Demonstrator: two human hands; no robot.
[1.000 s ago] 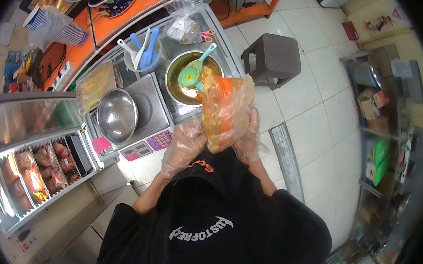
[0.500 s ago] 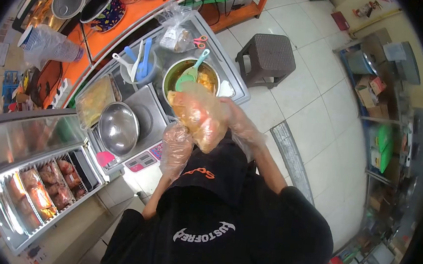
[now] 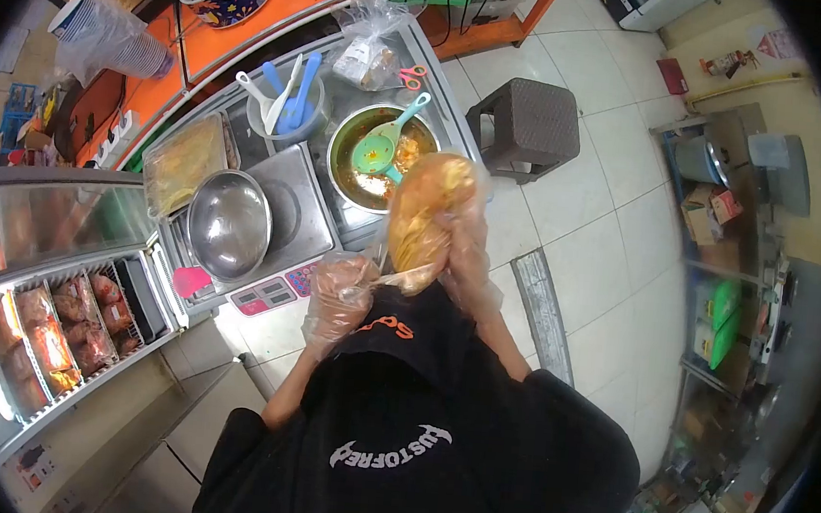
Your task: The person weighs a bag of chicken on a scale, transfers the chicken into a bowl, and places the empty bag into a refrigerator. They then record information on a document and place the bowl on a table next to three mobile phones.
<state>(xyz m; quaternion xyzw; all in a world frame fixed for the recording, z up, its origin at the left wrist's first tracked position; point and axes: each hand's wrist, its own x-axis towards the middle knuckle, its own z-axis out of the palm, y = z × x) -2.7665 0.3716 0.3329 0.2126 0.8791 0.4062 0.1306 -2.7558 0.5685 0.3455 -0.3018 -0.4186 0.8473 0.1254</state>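
A clear plastic bag (image 3: 421, 221) filled with orange-yellow food is held up in front of my apron. My right hand (image 3: 468, 261), in a thin clear plastic glove, grips the bag along its right side. Gloved the same way, my left hand (image 3: 342, 288) is closed at the bag's lower left, where a stretched strip of plastic runs to its fingers. Just beyond the bag is a metal bowl (image 3: 337, 179) with reddish, oily sauce and food pieces. A green strainer spoon (image 3: 376, 152) with a turquoise handle rests in it.
Left of the bowl are a digital scale (image 3: 265, 295) with a steel platform, an empty-looking metal bowl (image 3: 230, 226) and a tub of utensils (image 3: 289, 102). Red scissors (image 3: 411, 76) lie behind. An open freezer (image 3: 57, 335) holds bagged meat. A brown stool (image 3: 529, 126) stands right.
The filled bag has turned more upright and shifted slightly right, with my right hand now lower along its side. My left hand stays near the bag's lower left. The view has shifted slightly.
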